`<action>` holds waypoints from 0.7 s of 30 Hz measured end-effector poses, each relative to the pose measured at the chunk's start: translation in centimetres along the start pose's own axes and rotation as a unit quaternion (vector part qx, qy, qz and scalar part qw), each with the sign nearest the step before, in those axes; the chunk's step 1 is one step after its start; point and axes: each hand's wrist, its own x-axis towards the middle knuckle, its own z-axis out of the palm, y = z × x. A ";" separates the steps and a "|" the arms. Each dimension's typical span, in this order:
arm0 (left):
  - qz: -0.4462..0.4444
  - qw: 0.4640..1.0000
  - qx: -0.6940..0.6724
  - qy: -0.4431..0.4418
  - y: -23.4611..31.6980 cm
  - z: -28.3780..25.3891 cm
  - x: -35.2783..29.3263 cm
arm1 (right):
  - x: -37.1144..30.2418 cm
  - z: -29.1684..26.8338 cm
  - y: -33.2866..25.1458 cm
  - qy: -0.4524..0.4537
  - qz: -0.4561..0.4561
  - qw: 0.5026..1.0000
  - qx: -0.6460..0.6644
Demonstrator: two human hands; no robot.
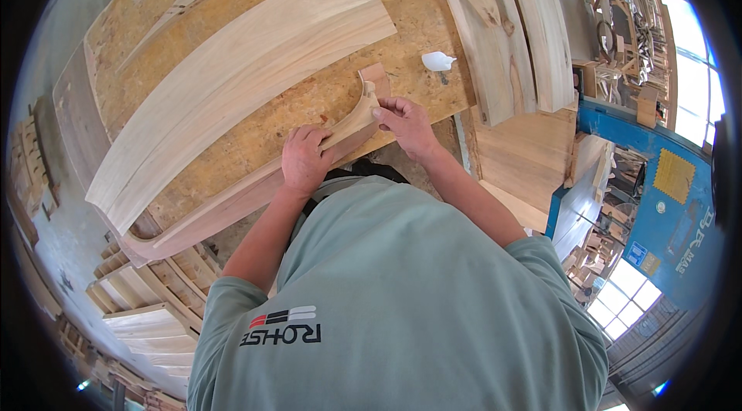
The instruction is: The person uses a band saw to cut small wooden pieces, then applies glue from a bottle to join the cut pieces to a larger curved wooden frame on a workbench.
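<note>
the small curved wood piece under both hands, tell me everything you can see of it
The small curved wood piece is pale, bare timber with a concave sweep cut into its upper edge and a squared, reddish end at the top. It lies flat at the near edge of the chipboard tabletop, running diagonally. The left hand presses on its lower end; the right hand grips its upper part.

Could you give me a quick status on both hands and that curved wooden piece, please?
Left hand and right hand both gripping curved wooden piece on chipboard bench. Long curved plank alongside, not touching. Nothing blocking.
</note>
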 end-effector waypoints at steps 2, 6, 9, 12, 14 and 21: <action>-0.001 1.000 -0.001 0.000 0.0 0.0 0.0 | 0.0 0.0 0.0 0.001 0.003 1.000 -0.004; -0.001 1.000 -0.006 -0.001 0.0 0.0 0.0 | 0.1 0.0 0.1 0.001 -0.003 1.000 0.000; -0.005 1.000 -0.009 -0.004 0.0 0.0 0.1 | -0.1 0.1 -0.1 0.002 -0.003 1.000 -0.004; -0.012 1.000 -0.006 -0.008 0.1 -0.1 0.1 | -0.2 0.3 -0.5 0.003 0.000 1.000 -0.011; -0.016 1.000 -0.005 -0.011 0.2 -0.1 0.1 | -0.3 0.3 -0.6 0.004 0.002 1.000 -0.012; -0.022 1.000 -0.003 -0.014 0.1 0.0 0.1 | -0.1 0.2 -0.1 0.002 0.001 1.000 -0.007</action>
